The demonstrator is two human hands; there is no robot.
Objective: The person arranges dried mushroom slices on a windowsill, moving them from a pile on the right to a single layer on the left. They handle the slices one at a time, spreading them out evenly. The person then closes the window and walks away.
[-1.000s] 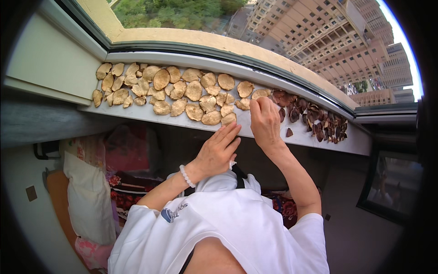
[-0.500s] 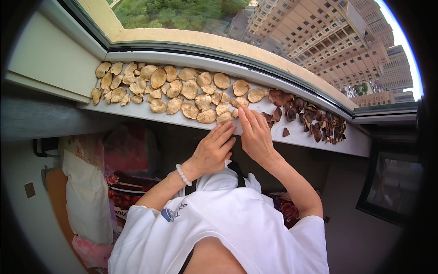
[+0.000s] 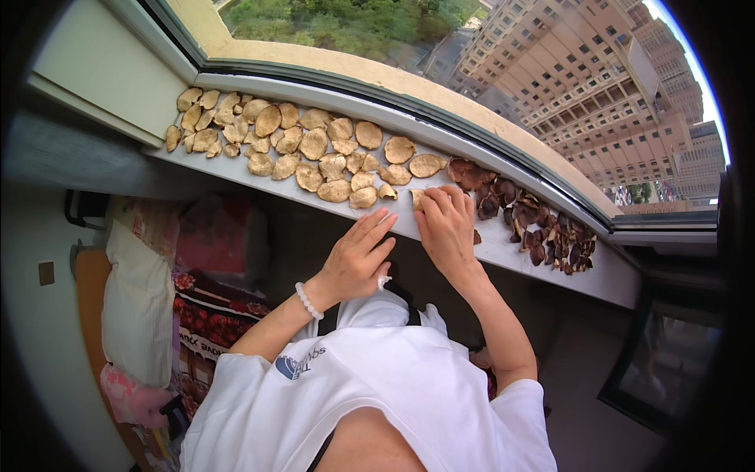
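Pale tan, oval dried slices (image 3: 313, 144) along white windowsill (image 3: 503, 236); right hand (image 3: 447, 236) half-curled over one slice (image 3: 417, 200) near front edge, grip indeterminable; left hand (image 3: 355, 258) open, apparently empty.

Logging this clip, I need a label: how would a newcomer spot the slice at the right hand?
On the windowsill, follow the tan dried slices rightward to the dark brown pieces. Where they meet, near the front edge, is the right hand. At its fingertips lies the slice, the only tan one it partly hides.
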